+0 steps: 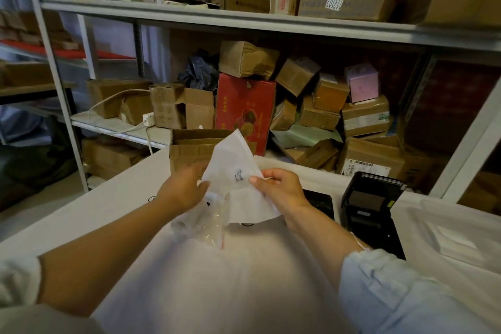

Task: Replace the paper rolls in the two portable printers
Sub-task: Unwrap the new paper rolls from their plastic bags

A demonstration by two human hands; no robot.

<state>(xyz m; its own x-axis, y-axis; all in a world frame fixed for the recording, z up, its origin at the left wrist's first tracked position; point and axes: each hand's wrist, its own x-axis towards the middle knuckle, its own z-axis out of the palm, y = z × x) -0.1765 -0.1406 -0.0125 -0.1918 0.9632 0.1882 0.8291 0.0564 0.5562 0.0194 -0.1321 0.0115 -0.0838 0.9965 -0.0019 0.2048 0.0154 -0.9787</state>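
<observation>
Fingers of right hand (282,187) pinch the right edge of a white paper packet (238,171), thumb on top just beside its small round sticker (239,175). Left hand (184,188) fingers curl at the packet's left edge and against a clear plastic bag (204,221) w/ a red strip that hangs below; can't tell exactly which of the two they grip. Packet is held up above the white table (108,198), tilted, between both hands. No bare paper roll can be made out.

One black printer (372,198) sits on the table to the right of the right wrist, lid up, compartment looks dark; contents can't be told. A flat black item (321,202) lies between wrist and printer, mostly hidden.

Open cardboard box (195,144) stands on the table behind the hands, inside not visible. Shelf rack (244,19) beyond holds many brown cartons, a red box (245,106), a pink box (362,84).
</observation>
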